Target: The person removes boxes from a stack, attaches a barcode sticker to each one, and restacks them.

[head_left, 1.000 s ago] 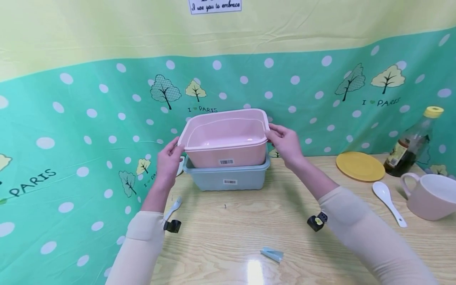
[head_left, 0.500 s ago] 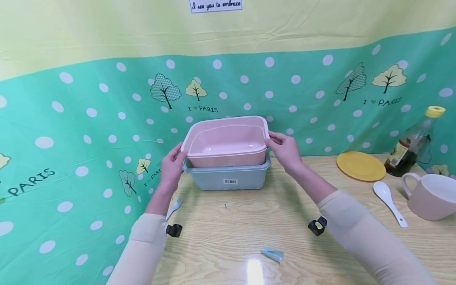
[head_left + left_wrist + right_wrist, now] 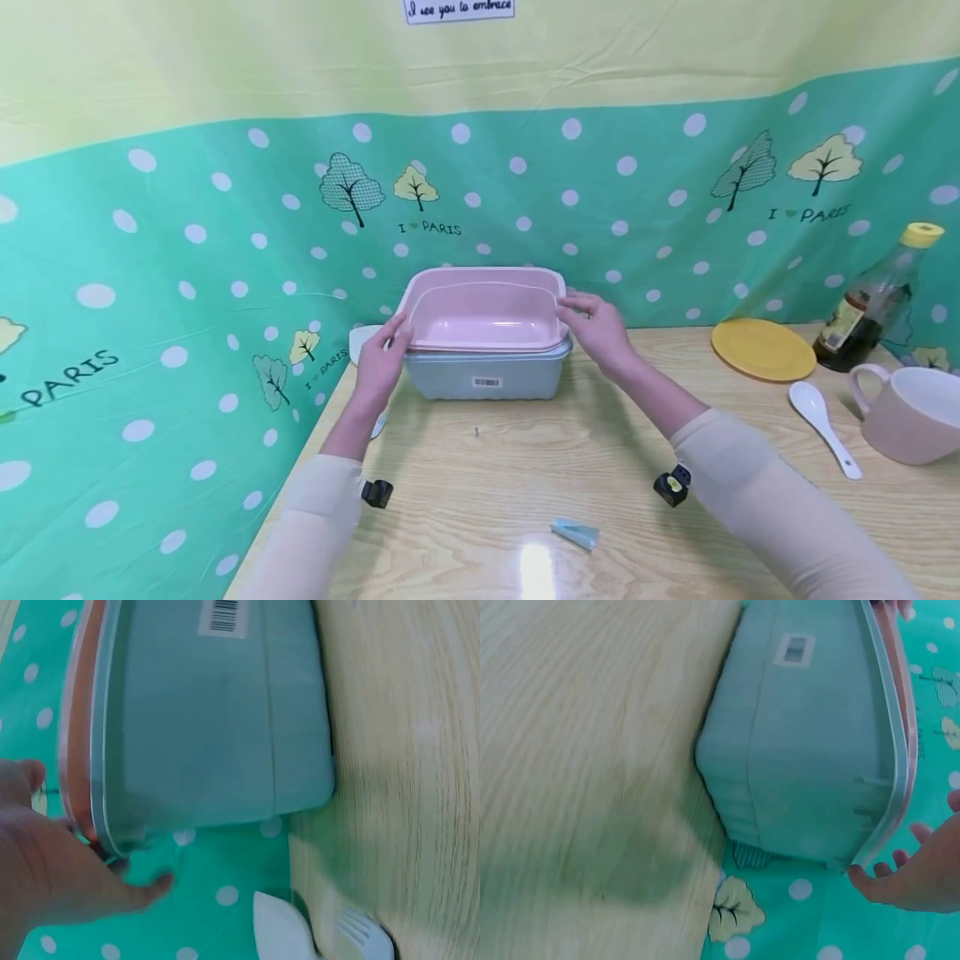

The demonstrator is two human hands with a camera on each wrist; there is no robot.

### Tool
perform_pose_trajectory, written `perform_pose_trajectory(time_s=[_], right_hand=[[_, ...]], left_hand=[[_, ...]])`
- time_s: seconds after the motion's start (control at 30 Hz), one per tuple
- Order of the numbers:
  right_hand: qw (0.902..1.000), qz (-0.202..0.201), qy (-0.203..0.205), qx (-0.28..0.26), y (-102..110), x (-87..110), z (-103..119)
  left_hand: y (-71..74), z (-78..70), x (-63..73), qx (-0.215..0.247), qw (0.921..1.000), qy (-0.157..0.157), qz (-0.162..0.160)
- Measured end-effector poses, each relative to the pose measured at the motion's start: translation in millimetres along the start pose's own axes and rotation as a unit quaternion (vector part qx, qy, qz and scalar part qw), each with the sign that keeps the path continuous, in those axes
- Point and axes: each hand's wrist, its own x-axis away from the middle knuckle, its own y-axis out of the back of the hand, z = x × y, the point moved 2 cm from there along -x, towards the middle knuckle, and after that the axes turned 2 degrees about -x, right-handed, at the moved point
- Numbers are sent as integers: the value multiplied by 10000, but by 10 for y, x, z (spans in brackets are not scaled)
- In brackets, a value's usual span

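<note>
A pink plastic bin [image 3: 487,302] sits nested in a light blue bin [image 3: 450,385], which rests on the wooden table against the cloth backdrop. Only the pink rim shows above the blue one. At the left end, my left hand [image 3: 381,362] has its fingertips at the rim; the thumb [image 3: 150,892] points out straight, away from the blue wall. My right hand [image 3: 600,332] is at the right end, thumb at the rim corner in the right wrist view, other fingers [image 3: 922,831] loosely bent beside the rim and gripping nothing.
On the right are a yellow plate [image 3: 761,350], a dark sauce bottle [image 3: 851,333], a white spoon [image 3: 821,425] and a pink mug [image 3: 907,425]. A blue scrap [image 3: 576,533] lies in front. A fork [image 3: 364,934] and a white flat thing [image 3: 281,930] lie at left.
The pink bin has gone down into the blue bin, both hands lowering with it. The left hand has shifted right, and its fingers have loosened from the rim, as have the right hand's.
</note>
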Motion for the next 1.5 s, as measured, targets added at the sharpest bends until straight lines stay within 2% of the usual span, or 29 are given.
perform_pose_trajectory(time_s=[0.1, 0.3, 0.53, 0.63, 0.77, 0.87, 1.03, 1.17, 1.3, 1.5], right_hand=[[9999, -18, -71, -141, -41, 18, -15], [9993, -215, -102, -296, 17, 49, -43], [9989, -339, -259, -206, 229, 89, -159], [9990, -321, -279, -141, 314, 132, -194], [9990, -363, -259, -98, 440, 211, -211], [9989, -420, -217, -23, 531, 279, -225], [9989, -408, 129, 207, 642, 401, -243], [9967, -309, 573, 484, 699, 499, -240], [9931, -130, 922, 711, 724, 591, -203], [9865, 174, 1107, 1193, 749, 716, -120]], left_hand=[[-71, -14, 21, -270, 9996, 14, -58], [-67, -44, 36, -446, 9973, -44, -589], [-23, -36, 36, -293, 9976, -42, -620], [-2, -67, 61, -231, 9973, -137, -681], [1, -148, 108, -236, 9964, -464, -662], [-32, -218, 160, -263, 9958, -706, -522], [-98, -321, 263, -202, 9920, -1223, -238], [-139, -388, 353, -264, 9849, -1711, -94], [-172, -457, 470, -418, 9797, -1960, 79], [-259, -557, 590, -794, 9641, -2488, 478]])
